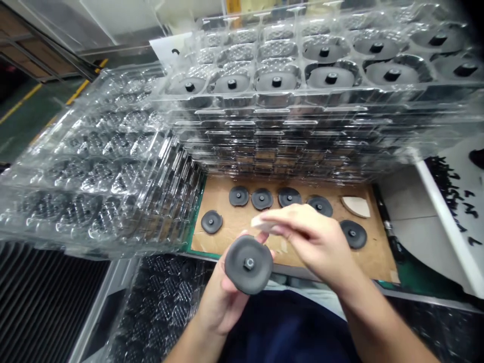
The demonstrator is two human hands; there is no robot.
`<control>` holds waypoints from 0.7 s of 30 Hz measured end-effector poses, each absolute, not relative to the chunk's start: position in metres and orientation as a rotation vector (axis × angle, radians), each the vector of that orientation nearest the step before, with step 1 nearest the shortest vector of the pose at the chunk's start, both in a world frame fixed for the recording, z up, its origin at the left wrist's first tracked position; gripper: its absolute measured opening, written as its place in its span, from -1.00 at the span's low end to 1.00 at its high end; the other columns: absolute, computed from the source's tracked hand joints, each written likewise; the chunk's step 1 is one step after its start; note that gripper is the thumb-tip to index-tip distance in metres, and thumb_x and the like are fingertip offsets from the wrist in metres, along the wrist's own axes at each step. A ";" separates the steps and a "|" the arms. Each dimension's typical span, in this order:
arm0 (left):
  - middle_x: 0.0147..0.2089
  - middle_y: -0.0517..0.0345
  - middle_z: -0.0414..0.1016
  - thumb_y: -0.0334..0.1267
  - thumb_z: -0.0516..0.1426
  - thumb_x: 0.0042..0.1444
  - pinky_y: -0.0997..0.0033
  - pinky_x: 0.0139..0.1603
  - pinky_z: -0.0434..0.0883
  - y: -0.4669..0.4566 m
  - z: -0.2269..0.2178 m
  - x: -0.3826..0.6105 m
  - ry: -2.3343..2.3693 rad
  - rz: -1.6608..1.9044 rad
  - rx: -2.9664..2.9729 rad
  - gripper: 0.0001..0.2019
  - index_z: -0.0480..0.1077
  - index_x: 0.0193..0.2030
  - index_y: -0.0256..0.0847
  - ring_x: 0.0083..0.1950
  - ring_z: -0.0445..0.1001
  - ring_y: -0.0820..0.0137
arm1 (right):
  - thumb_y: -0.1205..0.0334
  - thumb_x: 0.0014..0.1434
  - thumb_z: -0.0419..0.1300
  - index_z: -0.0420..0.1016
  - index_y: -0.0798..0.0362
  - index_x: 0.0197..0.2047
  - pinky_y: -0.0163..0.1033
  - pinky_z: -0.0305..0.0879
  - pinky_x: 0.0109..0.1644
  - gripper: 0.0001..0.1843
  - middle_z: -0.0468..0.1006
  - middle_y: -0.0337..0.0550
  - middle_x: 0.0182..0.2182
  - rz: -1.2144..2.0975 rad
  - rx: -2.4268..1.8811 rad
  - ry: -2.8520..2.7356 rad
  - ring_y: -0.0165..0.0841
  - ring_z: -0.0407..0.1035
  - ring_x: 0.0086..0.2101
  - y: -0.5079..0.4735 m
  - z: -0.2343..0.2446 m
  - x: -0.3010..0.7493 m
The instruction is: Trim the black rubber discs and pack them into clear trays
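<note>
My left hand (223,302) grips a dark grey rounded disc (253,275) by its rim, its face with the short central stem turned up toward me. Just above it, my right hand (317,237) pinches a small pale pad (260,223) between thumb and fingers. The pad is close to the disc's upper edge; whether they touch I cannot tell. Several like discs lie stem up on the brown board, among them one at the left (212,222) and one right of my hand (353,234). A cream wedge-shaped piece (356,206) rests at the board's back right.
Behind the brown board (227,239) rises a tall stack of clear plastic trays (280,131), its top one holding discs. Another tray stack (94,176) stands at the left. A white bin (446,217) with small black parts is at the right. A tray of dark parts (159,297) sits lower left.
</note>
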State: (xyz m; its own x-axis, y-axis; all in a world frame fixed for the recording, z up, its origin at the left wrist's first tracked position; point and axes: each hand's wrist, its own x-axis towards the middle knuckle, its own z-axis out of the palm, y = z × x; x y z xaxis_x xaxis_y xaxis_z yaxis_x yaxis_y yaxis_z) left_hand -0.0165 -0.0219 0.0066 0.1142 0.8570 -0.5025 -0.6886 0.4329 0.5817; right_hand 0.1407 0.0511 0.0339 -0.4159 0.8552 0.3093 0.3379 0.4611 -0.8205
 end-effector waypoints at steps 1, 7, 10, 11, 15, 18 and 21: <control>0.12 -0.03 0.44 -0.02 0.38 -0.34 0.04 0.21 0.24 -0.022 0.007 -0.019 0.885 1.152 0.207 -0.30 0.39 0.04 -0.07 0.07 0.43 0.05 | 0.32 0.26 0.04 0.53 -0.04 -0.12 -0.25 0.27 -0.19 -0.75 0.61 -0.23 -0.27 0.916 -1.140 -1.889 -0.37 0.44 -0.26 0.050 0.023 0.145; 0.06 0.10 0.48 -0.04 0.37 -0.32 0.29 0.13 0.33 -0.021 0.005 -0.028 0.842 1.188 0.149 -0.36 0.43 0.00 -0.02 0.11 0.41 0.15 | 0.19 0.21 0.12 0.58 -0.01 -0.17 -0.26 0.40 -0.28 -0.78 0.62 -0.16 -0.28 1.173 -1.411 -1.810 -0.30 0.49 -0.31 0.019 -0.031 0.161; 0.04 0.14 0.50 -0.09 0.38 -0.30 0.35 0.05 0.39 -0.019 0.001 -0.022 0.809 1.210 0.142 -0.42 0.45 -0.03 0.00 0.05 0.46 0.19 | 0.18 0.22 0.10 0.54 0.00 -0.13 -0.30 0.37 -0.39 -0.77 0.60 -0.12 -0.21 1.095 -1.470 -1.725 -0.32 0.48 -0.31 0.014 -0.014 0.156; 0.04 0.13 0.50 -0.10 0.39 -0.31 0.36 0.03 0.40 -0.018 0.001 -0.020 0.817 1.214 0.144 -0.42 0.45 -0.03 0.00 0.02 0.47 0.21 | 0.20 0.23 0.10 0.52 -0.01 -0.10 -0.31 0.36 -0.39 -0.77 0.59 -0.13 -0.19 1.014 -1.460 -1.695 -0.33 0.47 -0.30 0.015 -0.001 0.151; -0.01 0.07 0.51 -0.10 0.37 -0.26 0.34 0.07 0.38 -0.017 0.003 -0.016 0.887 1.222 0.175 -0.44 0.45 -0.03 -0.08 0.01 0.46 0.22 | 0.35 0.23 0.08 0.44 0.12 -0.03 -0.24 0.32 -0.27 -0.75 0.59 -0.10 -0.29 0.701 -1.061 -1.848 -0.34 0.43 -0.34 0.021 0.047 0.126; -0.03 0.09 0.51 -0.12 0.36 -0.22 0.22 0.13 0.34 -0.016 0.006 -0.018 0.895 1.251 0.205 -0.48 0.45 -0.04 -0.08 -0.01 0.47 0.20 | 0.42 0.22 0.05 0.45 0.19 -0.08 -0.24 0.28 -0.29 -0.77 0.58 -0.14 -0.37 0.851 -0.819 -2.049 -0.38 0.40 -0.40 0.023 0.059 0.114; -0.03 0.12 0.52 -0.17 0.37 -0.25 0.23 0.15 0.32 -0.014 0.007 -0.017 0.930 1.229 0.231 -0.48 0.45 -0.05 -0.08 0.00 0.47 0.20 | 0.40 0.23 0.04 0.47 0.11 -0.15 -0.25 0.23 -0.29 -0.80 0.58 -0.20 -0.34 0.912 -0.908 -2.121 -0.39 0.40 -0.40 0.026 0.056 0.110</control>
